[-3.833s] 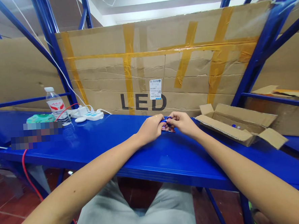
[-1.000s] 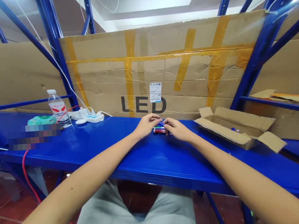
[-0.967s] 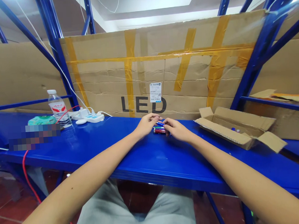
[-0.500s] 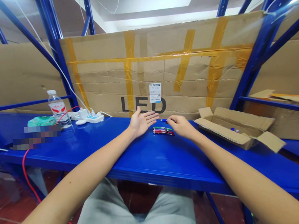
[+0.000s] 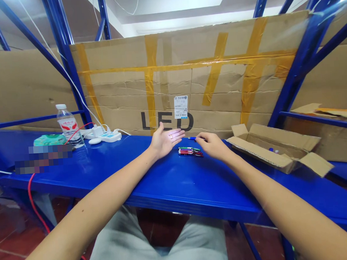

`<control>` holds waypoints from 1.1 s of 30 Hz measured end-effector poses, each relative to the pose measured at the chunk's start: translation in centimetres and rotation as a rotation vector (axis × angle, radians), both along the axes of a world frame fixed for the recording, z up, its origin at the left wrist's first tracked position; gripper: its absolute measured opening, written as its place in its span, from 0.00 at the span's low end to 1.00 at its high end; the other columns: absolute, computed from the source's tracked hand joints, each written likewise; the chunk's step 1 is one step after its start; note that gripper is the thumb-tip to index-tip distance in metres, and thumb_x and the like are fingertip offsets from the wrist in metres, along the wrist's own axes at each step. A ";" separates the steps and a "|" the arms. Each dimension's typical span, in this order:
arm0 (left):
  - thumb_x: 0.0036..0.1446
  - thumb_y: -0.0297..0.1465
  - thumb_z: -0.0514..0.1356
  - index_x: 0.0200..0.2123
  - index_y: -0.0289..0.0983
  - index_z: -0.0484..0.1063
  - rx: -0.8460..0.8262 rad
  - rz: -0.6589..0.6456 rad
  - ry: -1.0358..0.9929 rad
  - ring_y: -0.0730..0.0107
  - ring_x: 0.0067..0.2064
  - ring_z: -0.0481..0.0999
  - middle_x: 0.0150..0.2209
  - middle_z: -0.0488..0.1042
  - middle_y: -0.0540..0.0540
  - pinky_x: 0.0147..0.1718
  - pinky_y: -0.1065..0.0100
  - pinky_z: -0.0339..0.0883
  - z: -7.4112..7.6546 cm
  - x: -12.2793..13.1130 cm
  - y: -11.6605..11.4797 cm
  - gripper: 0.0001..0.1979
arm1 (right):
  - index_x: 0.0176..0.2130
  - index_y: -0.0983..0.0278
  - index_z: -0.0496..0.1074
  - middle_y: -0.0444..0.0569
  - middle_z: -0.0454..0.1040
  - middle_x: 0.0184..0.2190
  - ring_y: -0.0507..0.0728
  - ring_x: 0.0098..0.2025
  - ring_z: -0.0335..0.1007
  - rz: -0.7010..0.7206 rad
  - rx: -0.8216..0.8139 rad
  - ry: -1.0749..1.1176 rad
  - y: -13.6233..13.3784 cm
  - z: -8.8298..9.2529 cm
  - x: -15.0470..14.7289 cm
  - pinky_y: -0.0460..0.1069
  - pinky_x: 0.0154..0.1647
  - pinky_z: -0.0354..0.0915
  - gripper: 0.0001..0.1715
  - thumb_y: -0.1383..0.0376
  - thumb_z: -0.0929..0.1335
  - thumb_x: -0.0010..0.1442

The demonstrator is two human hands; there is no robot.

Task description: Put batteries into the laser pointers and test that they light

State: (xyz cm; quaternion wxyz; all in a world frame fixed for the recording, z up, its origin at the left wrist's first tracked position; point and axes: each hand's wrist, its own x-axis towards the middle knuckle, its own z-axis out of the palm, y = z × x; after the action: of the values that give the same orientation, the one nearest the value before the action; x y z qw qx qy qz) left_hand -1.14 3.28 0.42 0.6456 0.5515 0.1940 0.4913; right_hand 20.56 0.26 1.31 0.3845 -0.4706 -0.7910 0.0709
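Note:
My left hand (image 5: 166, 141) is open, palm turned up and fingers stretched to the right, with nothing on it; a purplish light falls on its fingers. My right hand (image 5: 210, 144) is closed around a small blue pen-like light (image 5: 192, 138), whose end points left toward my left fingertips. Between and just below the two hands, several slim metallic pen-like items (image 5: 189, 151), green, purple and red, lie side by side on the blue table (image 5: 170, 181).
An open cardboard box (image 5: 274, 147) with small blue-topped items stands at right. On the left are a water bottle (image 5: 68, 126), a green packet (image 5: 49, 140) and a white power strip (image 5: 111, 136) with cables. A large cardboard sheet (image 5: 123, 86) rises behind the table.
A purplish glow now shows on my left fingers. Both hands hold nearly the same pose, and the row of pen-like items has not moved on the table.

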 end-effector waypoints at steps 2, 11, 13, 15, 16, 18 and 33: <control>0.57 0.57 0.44 0.55 0.29 0.69 -0.007 -0.006 -0.009 0.49 0.63 0.64 0.58 0.69 0.29 0.61 0.53 0.59 0.0 0.0 0.0 0.40 | 0.31 0.65 0.73 0.50 0.78 0.30 0.56 0.32 0.69 -0.031 0.013 -0.016 0.2 -0.1 0.1 0.49 0.34 0.60 0.15 0.61 0.62 0.61; 0.57 0.57 0.44 0.52 0.29 0.70 -0.037 -0.011 -0.012 0.48 0.62 0.66 0.58 0.68 0.28 0.60 0.52 0.61 0.1 -0.1 0.0 0.39 | 0.30 0.65 0.73 0.50 0.78 0.30 0.57 0.32 0.69 -0.040 -0.026 -0.024 0.1 0.0 0.1 0.49 0.33 0.60 0.13 0.63 0.62 0.59; 0.57 0.58 0.44 0.51 0.29 0.70 -0.049 -0.010 -0.013 0.48 0.61 0.67 0.58 0.68 0.28 0.59 0.52 0.61 0.1 -0.1 0.0 0.39 | 0.30 0.65 0.74 0.50 0.78 0.30 0.56 0.32 0.69 -0.038 -0.046 -0.031 0.1 -0.1 0.0 0.49 0.33 0.60 0.13 0.63 0.62 0.58; 0.57 0.58 0.44 0.51 0.29 0.70 -0.053 -0.006 -0.005 0.48 0.61 0.67 0.57 0.69 0.28 0.59 0.52 0.62 0.1 0.0 -0.1 0.39 | 0.31 0.65 0.74 0.50 0.78 0.30 0.56 0.32 0.70 -0.037 -0.053 -0.037 0.1 -0.1 0.0 0.49 0.34 0.60 0.13 0.63 0.62 0.59; 0.57 0.58 0.44 0.51 0.29 0.70 -0.051 -0.007 0.002 0.48 0.61 0.68 0.57 0.69 0.28 0.59 0.52 0.62 0.1 0.0 -0.1 0.39 | 0.31 0.65 0.74 0.50 0.78 0.31 0.57 0.33 0.70 -0.037 -0.053 -0.037 0.1 -0.1 0.0 0.49 0.34 0.60 0.13 0.63 0.62 0.59; 0.58 0.58 0.44 0.51 0.29 0.70 -0.048 -0.007 0.010 0.48 0.60 0.68 0.57 0.70 0.27 0.59 0.52 0.62 0.1 -0.1 -0.1 0.39 | 0.33 0.65 0.74 0.51 0.78 0.33 0.57 0.35 0.70 -0.040 -0.049 -0.027 0.1 -0.1 0.1 0.49 0.36 0.60 0.13 0.63 0.62 0.59; 0.63 0.55 0.39 0.54 0.23 0.68 -0.172 -0.016 -0.067 0.47 0.59 0.70 0.57 0.68 0.24 0.60 0.53 0.58 0.4 -0.4 -0.3 0.42 | 0.35 0.65 0.77 0.51 0.79 0.33 0.57 0.35 0.71 -0.021 -0.011 -0.022 0.4 0.3 0.6 0.49 0.38 0.62 0.15 0.64 0.62 0.59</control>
State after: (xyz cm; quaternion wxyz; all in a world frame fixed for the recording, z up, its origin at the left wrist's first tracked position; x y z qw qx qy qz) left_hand -1.50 3.02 0.79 0.7004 0.4788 0.2093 0.4861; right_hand 21.20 0.65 1.59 0.3741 -0.4815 -0.7898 0.0661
